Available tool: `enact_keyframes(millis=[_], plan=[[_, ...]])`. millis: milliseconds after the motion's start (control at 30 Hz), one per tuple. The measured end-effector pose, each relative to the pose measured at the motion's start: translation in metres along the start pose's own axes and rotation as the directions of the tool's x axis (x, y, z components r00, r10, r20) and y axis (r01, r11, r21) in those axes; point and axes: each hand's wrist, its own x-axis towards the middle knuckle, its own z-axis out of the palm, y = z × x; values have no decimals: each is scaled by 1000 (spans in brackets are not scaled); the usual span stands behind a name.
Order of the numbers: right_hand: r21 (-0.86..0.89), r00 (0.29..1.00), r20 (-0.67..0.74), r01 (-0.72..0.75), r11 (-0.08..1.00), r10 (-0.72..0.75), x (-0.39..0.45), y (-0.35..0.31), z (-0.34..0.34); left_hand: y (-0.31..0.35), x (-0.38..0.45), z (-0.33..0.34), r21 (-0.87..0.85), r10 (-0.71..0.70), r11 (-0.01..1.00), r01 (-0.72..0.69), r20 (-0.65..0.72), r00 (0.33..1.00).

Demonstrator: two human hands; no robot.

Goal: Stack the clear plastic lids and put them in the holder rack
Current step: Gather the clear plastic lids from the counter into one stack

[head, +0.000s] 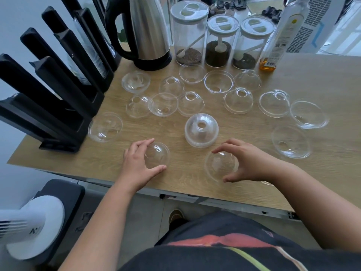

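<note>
Light wood-grain table (293, 75) fills the frame centre, its near edge running diagonally from left to lower right. Pale blue-white wall (11, 16) at upper left. Grey floor (144, 218) below the table edge. Bright daylight entering at upper right. Black stool (64, 194) at lower left.

I see clear, colourless lids (201, 130) on a pale wood-grain table (293, 173). The rack (48, 98) on my left is matte black. The kettle (148, 30) is brushed silver with a black handle and base. The jars (189, 32) have grey-white tops over dark brown contents. The bottle (273, 51) holds amber liquid under a white label.
</note>
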Motion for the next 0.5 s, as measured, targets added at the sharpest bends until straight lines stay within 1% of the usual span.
enact_keyframes(millis=[100, 200, 300, 500], plan=[[68, 998, -67, 26, 997, -21, 1, -9, -18, -1, 2, 0, -3, -14, 1000, 14, -28, 1000], [116, 984, -171, 66, 991, -45, 11, -18, -37, 0, 2, 0, -3, 4, 1000, -4, -30, 1000], [113, 962, -272, 65, 991, -32, 33, -22, -42, 7, 2, -3, -27, 36, 999, -38, -49, 998], [94, 966, -260, 13, 995, 13, 73, -27, -25, 31, 10, -18, -151, 112, 981, -124, -87, 990]])
